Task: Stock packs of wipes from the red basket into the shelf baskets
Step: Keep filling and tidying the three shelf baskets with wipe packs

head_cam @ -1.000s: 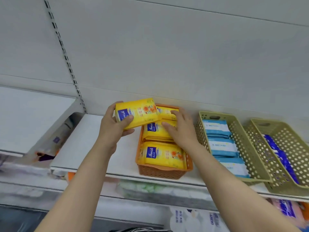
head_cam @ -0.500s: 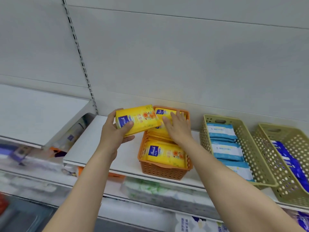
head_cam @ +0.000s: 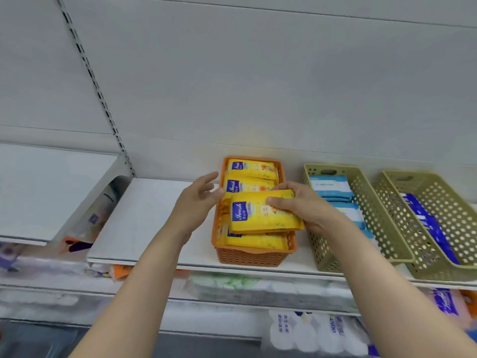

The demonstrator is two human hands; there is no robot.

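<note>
An orange shelf basket (head_cam: 247,255) stands on the white shelf (head_cam: 144,223) and holds several yellow wipe packs. My right hand (head_cam: 307,205) grips a yellow pack of wipes (head_cam: 260,215) by its right end, flat just above the packs in the basket's front half. My left hand (head_cam: 196,202) hovers at the basket's left rim with fingers spread and nothing in it, its fingertips close to the pack's left corner. Two more yellow packs (head_cam: 250,177) lie at the back of the basket. The red basket is out of view.
Right of the orange basket stand two olive perforated baskets: the nearer one (head_cam: 371,228) holds light-blue wipe packs (head_cam: 333,187), the farther one (head_cam: 444,244) holds dark-blue packs (head_cam: 426,223). Lower shelves carry tissue and wipe packages (head_cam: 309,329). A slotted upright (head_cam: 103,104) runs up the back wall.
The yellow pack passed from my left hand to my right hand and moved right and down over the basket. My left hand let go and opened. The camera view shifted left.
</note>
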